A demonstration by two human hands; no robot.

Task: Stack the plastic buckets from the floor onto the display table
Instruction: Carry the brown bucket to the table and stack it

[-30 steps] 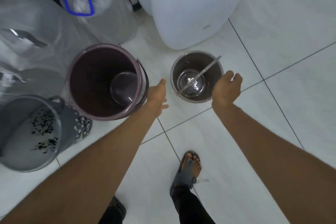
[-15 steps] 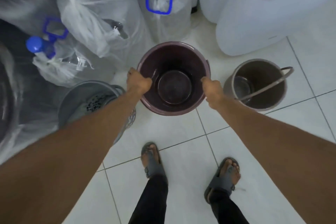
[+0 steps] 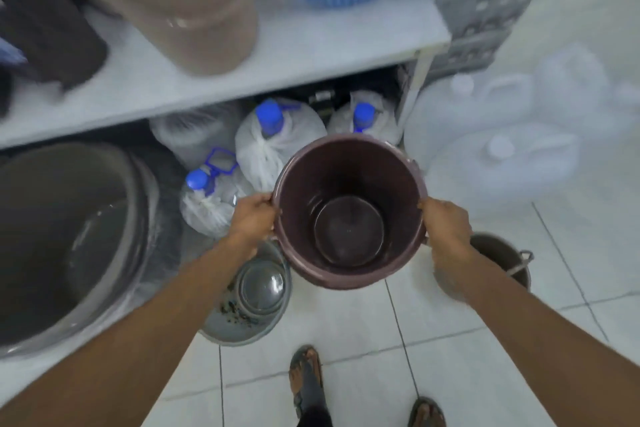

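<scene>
over tiles [image 3: 450, 340], hands [image 3: 349, 222] gripping bucket [image 3: 349, 177]

One head-worn wide-angle view, looking steeply down, close over floor [image 3: 346, 340] and table [image 3: 311, 55] edge

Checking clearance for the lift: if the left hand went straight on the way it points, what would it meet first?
Probably the bagged water bottle just beyond the left hand, though depth is unclear; the hand grips the maroon bucket.

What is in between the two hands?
The dark purple bucket is. In the head view, the left hand grips its rim on one side and the right hand grips the other, holding it up in front of the white display table.
</scene>
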